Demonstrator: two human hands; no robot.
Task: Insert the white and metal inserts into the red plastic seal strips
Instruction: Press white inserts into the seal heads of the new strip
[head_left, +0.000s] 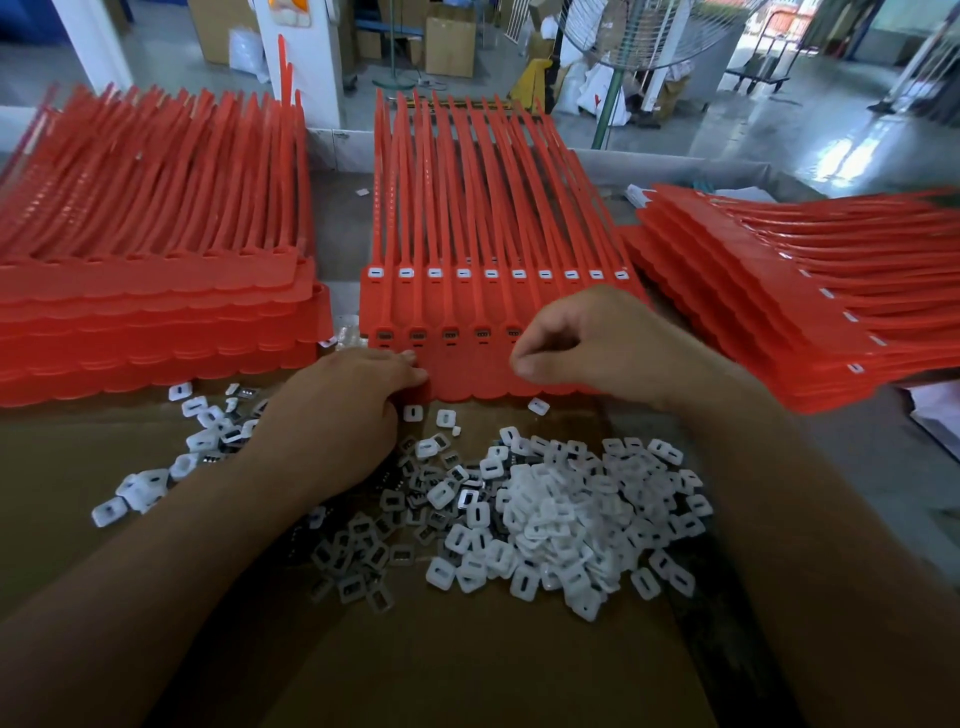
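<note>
Left hand (343, 415) pins the strips (467, 374); right hand (582, 338) is at the sockets.
Left grips the strips' corner. Right's fingers are curled, perhaps pinching something; I cannot tell. The front row looks part-filled, so next pick from the inserts (545, 519) and press one squarely into the next socket.

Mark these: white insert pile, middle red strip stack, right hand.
white insert pile (566, 514), head view, centre of the heap.
middle red strip stack (467, 374), head view, bare front tab between the hands.
right hand (587, 338), head view, back of the hand.
</note>
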